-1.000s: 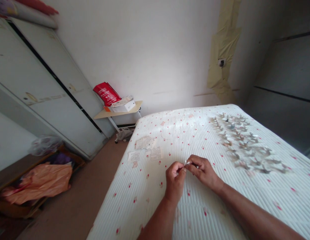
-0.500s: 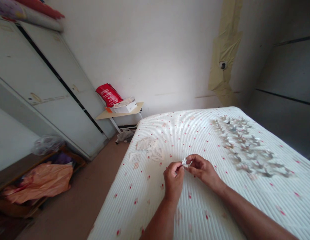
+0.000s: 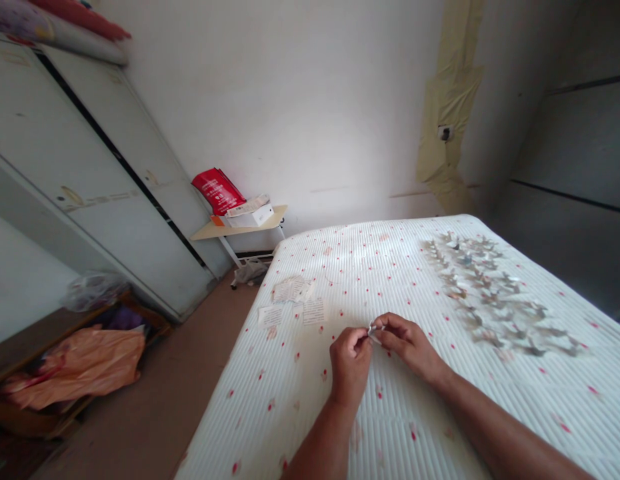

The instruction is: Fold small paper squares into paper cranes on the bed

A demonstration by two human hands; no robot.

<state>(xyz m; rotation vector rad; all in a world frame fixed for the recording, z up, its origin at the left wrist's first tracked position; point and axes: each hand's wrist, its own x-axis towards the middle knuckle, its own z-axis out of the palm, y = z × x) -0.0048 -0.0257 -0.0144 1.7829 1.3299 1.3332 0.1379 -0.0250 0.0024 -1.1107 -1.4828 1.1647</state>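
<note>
A small folded piece of pale paper (image 3: 372,329) is pinched between my two hands above the bed. My left hand (image 3: 351,357) grips its left side with thumb and fingertips. From the right, my right hand (image 3: 404,339) holds the other side between thumb and forefinger, covering part of it. Beyond my left hand, printed paper squares (image 3: 314,311) lie flat, with a loose pile of similar pieces (image 3: 292,289) behind them. Several rows of small folded paper figures (image 3: 483,280) stand on the right side of the bed.
The bed (image 3: 390,400) has a white ribbed cover with red dots. Past its far left corner a small table (image 3: 205,233) carries a red bag (image 3: 217,191) and a white box (image 3: 260,215). Cabinets (image 3: 90,153) line the left.
Both hands have lowered very slightly, and the folded paper is turned and more covered by the fingers.
</note>
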